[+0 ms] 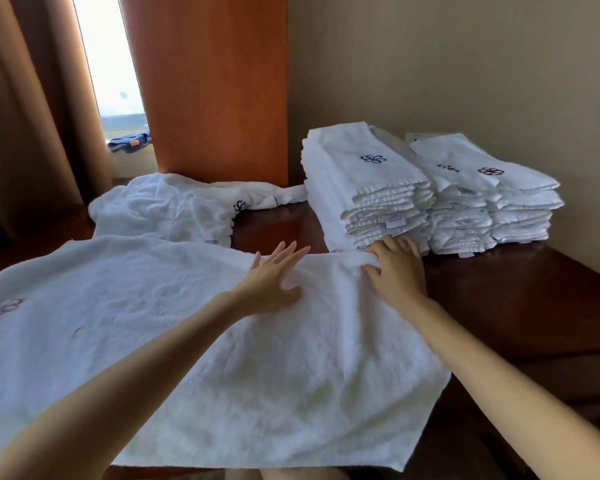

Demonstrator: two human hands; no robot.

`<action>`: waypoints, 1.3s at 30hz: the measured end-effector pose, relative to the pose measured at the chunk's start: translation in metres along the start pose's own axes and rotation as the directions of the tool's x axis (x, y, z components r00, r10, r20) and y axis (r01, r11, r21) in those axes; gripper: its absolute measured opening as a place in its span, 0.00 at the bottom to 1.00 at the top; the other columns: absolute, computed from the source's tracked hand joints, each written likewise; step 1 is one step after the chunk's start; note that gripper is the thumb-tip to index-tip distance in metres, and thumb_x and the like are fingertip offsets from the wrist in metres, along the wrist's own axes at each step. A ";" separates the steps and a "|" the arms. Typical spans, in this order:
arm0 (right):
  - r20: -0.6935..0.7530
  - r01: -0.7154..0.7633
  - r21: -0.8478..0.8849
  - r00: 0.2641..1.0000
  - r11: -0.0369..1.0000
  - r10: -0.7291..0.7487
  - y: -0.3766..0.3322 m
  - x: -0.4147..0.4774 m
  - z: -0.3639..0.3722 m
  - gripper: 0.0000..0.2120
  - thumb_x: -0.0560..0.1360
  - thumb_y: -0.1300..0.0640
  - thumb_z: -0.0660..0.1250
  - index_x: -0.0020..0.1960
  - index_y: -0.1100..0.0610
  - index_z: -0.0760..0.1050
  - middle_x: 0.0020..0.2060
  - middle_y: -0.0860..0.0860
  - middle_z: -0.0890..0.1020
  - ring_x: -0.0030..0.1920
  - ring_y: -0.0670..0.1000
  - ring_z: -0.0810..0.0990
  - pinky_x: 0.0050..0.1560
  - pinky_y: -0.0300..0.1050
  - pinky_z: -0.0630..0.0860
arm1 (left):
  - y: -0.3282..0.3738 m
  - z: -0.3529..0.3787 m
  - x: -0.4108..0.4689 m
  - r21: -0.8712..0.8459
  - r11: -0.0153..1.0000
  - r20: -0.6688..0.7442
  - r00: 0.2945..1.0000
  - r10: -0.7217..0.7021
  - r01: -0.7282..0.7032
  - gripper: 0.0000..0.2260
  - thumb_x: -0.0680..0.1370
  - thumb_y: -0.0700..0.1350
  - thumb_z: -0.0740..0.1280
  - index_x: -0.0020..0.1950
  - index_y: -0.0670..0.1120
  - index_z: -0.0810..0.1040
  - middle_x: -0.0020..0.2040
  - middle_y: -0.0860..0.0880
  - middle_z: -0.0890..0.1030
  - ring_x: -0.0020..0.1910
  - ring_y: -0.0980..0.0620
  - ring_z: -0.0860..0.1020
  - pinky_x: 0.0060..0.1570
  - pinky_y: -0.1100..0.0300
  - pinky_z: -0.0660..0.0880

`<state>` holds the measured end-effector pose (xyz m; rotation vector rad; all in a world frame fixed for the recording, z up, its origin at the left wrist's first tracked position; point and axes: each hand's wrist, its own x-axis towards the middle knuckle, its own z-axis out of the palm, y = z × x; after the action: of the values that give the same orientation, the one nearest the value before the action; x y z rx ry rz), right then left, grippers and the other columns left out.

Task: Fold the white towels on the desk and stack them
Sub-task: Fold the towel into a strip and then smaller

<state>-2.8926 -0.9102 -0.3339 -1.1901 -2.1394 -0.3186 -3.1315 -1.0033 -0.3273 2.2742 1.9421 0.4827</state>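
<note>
Beside the stack (368, 174), right hand (397, 270) grips the towel (194, 341) edge (left hand (274, 277) lies flat).

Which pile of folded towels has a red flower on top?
The right stack, by the wall: its top shows a reddish flower; the left stack's is dark blue.

Reaches forward with both bare arms; lays left grip (274, 277) flat, palm down, fingers straight and spread; pinches bunched towel (187, 323) edge in right grip (397, 268), fingers curled, thumb below.
</note>
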 end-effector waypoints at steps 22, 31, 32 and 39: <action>-0.219 0.318 0.071 0.930 0.945 -0.297 0.063 0.039 -0.025 0.08 0.67 0.61 0.78 0.41 0.58 0.80 0.37 0.50 0.82 0.41 0.52 0.79 0.40 0.44 0.71 | 0.006 -0.010 0.090 0.193 0.981 -0.415 0.908 0.050 0.034 0.06 0.74 0.41 0.68 0.49 0.49 0.79 0.44 0.51 0.80 0.43 0.49 0.77 0.40 0.58 0.67; 0.234 0.306 0.085 0.919 0.948 -0.318 0.024 -0.065 -0.079 0.34 0.66 0.70 0.66 0.68 0.48 0.73 0.60 0.47 0.74 0.59 0.45 0.70 0.53 0.39 0.68 | 0.004 -0.012 -0.034 0.227 0.952 -0.148 0.959 0.242 -0.205 0.23 0.75 0.42 0.70 0.68 0.54 0.74 0.63 0.53 0.75 0.60 0.51 0.74 0.52 0.55 0.74; 0.364 0.218 0.097 0.900 0.971 -0.238 0.027 -0.073 -0.073 0.38 0.68 0.72 0.64 0.72 0.43 0.68 0.68 0.43 0.69 0.66 0.43 0.67 0.58 0.37 0.66 | 0.002 -0.005 -0.039 0.217 0.959 -0.145 0.966 0.215 -0.181 0.22 0.76 0.42 0.68 0.70 0.53 0.73 0.66 0.52 0.74 0.64 0.50 0.72 0.58 0.54 0.70; 0.456 0.075 -0.142 0.890 0.987 -0.002 0.072 -0.050 -0.076 0.31 0.77 0.66 0.60 0.74 0.41 0.63 0.73 0.39 0.66 0.73 0.43 0.63 0.66 0.38 0.64 | -0.019 -0.002 -0.034 0.147 0.981 -0.280 0.956 -0.084 0.129 0.25 0.75 0.40 0.64 0.72 0.53 0.70 0.70 0.53 0.72 0.69 0.50 0.69 0.73 0.49 0.57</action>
<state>-2.7826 -0.9415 -0.3163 -1.4238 -2.5835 -0.2436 -3.1546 -1.0336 -0.3370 2.2847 2.3014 0.6800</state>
